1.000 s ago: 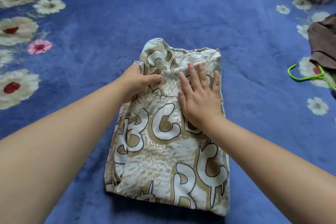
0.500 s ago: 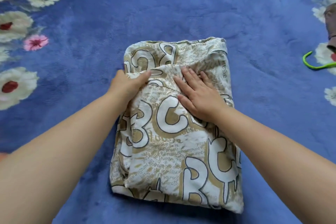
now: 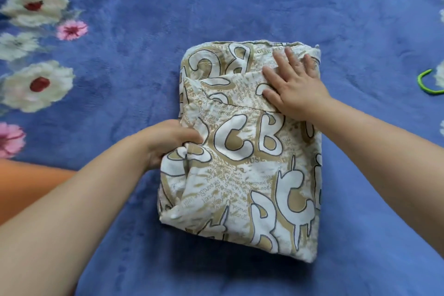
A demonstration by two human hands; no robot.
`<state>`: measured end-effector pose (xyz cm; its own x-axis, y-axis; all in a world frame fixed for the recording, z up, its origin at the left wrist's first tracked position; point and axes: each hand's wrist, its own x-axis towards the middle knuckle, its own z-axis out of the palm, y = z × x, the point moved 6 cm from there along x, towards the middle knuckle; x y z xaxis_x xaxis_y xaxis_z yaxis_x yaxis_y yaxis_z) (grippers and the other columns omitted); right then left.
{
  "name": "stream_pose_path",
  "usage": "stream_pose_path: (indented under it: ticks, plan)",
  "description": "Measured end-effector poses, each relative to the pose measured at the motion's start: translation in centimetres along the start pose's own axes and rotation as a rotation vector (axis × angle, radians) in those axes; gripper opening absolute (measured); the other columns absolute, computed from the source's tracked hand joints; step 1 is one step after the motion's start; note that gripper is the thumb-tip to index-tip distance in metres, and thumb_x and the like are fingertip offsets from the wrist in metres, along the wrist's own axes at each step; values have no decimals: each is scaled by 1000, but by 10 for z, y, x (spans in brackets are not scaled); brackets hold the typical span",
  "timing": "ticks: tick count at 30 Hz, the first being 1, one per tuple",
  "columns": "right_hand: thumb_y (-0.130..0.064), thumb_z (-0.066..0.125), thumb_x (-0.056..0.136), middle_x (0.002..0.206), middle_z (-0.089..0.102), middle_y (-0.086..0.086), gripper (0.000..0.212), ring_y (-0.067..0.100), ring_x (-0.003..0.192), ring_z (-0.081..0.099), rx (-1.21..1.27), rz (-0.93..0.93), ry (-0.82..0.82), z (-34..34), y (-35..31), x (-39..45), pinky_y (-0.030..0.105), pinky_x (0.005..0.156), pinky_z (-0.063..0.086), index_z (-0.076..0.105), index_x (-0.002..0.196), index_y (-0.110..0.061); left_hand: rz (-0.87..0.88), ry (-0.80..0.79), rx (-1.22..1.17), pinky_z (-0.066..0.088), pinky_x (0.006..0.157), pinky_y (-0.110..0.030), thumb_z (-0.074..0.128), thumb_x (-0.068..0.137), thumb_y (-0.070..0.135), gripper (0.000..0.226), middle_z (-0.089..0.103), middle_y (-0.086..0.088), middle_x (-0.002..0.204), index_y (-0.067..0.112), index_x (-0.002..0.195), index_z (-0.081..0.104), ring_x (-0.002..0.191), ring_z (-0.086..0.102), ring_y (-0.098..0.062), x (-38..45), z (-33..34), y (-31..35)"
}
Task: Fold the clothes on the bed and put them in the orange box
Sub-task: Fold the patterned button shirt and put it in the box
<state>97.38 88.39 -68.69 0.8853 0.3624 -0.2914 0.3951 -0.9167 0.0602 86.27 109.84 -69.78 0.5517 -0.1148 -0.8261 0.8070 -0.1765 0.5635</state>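
Note:
A beige and white garment (image 3: 242, 170) printed with big letters lies folded into a rectangle in the middle of the blue bed cover (image 3: 216, 7). My left hand (image 3: 168, 142) grips its left edge at mid-height, thumb on top and fingers tucked under the fabric. My right hand (image 3: 293, 86) lies flat on the garment's upper right part, fingers straight and spread, pressing the folded layer down. An orange surface (image 3: 26, 187), probably the box, shows at the left edge behind my left forearm.
The blue bed cover carries white and pink flower prints along the left side (image 3: 38, 84) and the right edge. A green hanger hook (image 3: 427, 84) pokes in at the far right. Open blue cover surrounds the garment.
My right hand slid up and to the right across the garment. My left hand moved down the left edge and took hold there. The view shifted, bringing the orange surface in.

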Motion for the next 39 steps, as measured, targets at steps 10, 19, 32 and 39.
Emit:
stream_pose_path:
  ticks: [10, 19, 32, 39]
  plan:
    - [-47, 16, 99, 156, -17, 3, 56, 20, 142, -20, 78, 36, -53, 22, -14, -2, 37, 113, -14, 0, 149, -28, 221, 575, 581, 35, 76, -30, 65, 83, 37, 53, 55, -7, 109, 9, 120, 39, 102, 51, -26, -9, -13, -21]
    - [-60, -5, 71, 157, -10, 4, 88, 20, 144, -13, 435, 72, -88, 64, -71, -123, 31, 112, -11, 6, 149, -21, 527, 743, 296, 43, 87, -30, 52, 73, 37, 44, 42, -3, 104, 7, 103, 62, 93, 53, -24, -67, -9, -70]
    - [-55, 4, 96, 145, 34, 19, 65, 30, 133, 18, 241, -65, 76, 88, -116, -207, 33, 108, 5, 32, 139, -15, 339, 610, 427, 18, 94, -16, 56, 91, 25, 24, 40, -11, 129, 11, 99, 73, 124, 30, -26, -87, 13, -104]
    - [-64, -1, 90, 150, 16, 9, 75, 26, 141, 10, 284, -5, 23, 94, -121, -204, 29, 110, -3, 19, 147, -19, 284, 556, -506, 28, 113, -42, 56, 90, 7, 12, 40, -1, 119, 13, 87, 66, 117, 45, -20, -81, 6, -154]
